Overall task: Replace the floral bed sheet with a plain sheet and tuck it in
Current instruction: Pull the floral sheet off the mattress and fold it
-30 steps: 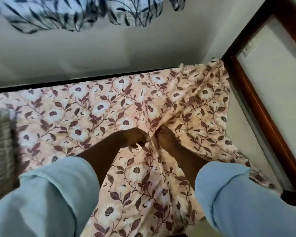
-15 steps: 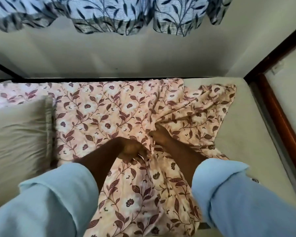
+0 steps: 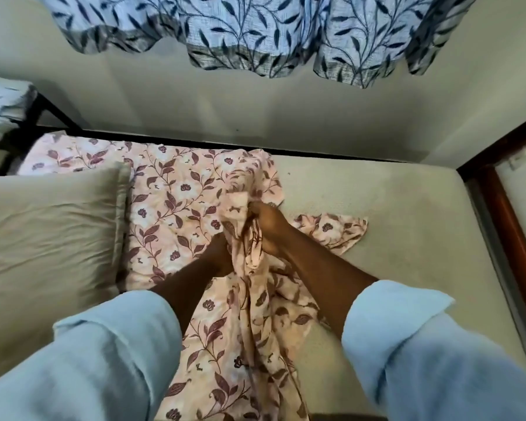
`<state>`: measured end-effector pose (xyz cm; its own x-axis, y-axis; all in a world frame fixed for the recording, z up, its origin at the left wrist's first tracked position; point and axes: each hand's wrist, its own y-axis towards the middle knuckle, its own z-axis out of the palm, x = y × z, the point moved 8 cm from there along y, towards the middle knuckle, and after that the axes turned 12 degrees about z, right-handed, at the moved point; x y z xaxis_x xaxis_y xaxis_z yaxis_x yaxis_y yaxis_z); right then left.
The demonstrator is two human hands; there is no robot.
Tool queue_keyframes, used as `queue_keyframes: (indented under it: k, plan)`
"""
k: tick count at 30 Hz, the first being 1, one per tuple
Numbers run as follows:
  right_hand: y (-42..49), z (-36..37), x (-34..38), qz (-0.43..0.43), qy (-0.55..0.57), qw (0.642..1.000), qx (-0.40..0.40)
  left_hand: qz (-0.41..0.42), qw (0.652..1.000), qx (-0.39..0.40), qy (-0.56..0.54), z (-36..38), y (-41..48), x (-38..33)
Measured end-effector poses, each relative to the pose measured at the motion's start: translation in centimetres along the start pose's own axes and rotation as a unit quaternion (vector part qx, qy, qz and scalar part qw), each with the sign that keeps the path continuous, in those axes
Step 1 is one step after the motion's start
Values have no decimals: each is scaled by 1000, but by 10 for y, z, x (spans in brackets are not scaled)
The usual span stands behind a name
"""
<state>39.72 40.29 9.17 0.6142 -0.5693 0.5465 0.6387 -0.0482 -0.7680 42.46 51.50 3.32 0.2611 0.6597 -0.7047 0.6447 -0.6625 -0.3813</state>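
The pink floral sheet (image 3: 176, 205) with maroon leaves lies bunched across the middle of the bed, still flat on the left part. My right hand (image 3: 269, 229) grips a gathered fold of it near the bed's centre. Just left of that, my left hand (image 3: 220, 256) clutches the same bunch, partly hidden by the cloth. The bare beige mattress (image 3: 392, 226) shows on the right side. One loose corner of the sheet (image 3: 334, 232) rests on that bare part. No plain sheet is in view.
A beige pillow (image 3: 52, 226) sits on the left of the bed. A wall with a blue leaf-print curtain (image 3: 255, 34) runs along the far side. A brown wooden frame (image 3: 504, 214) stands at the right. A black metal bed frame (image 3: 37, 117) is at far left.
Both hands have pulled the floral sheet leftward off the right side, exposing more bare mattress. The view has shifted left, bringing the pillow fully into sight.
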Motion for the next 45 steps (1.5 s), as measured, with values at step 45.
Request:
queue_keyframes:
  k: [45]
  plan:
    - [5,-99,-10,-60,-324,928,-177,-57,979,-2,194,-12,3,7]
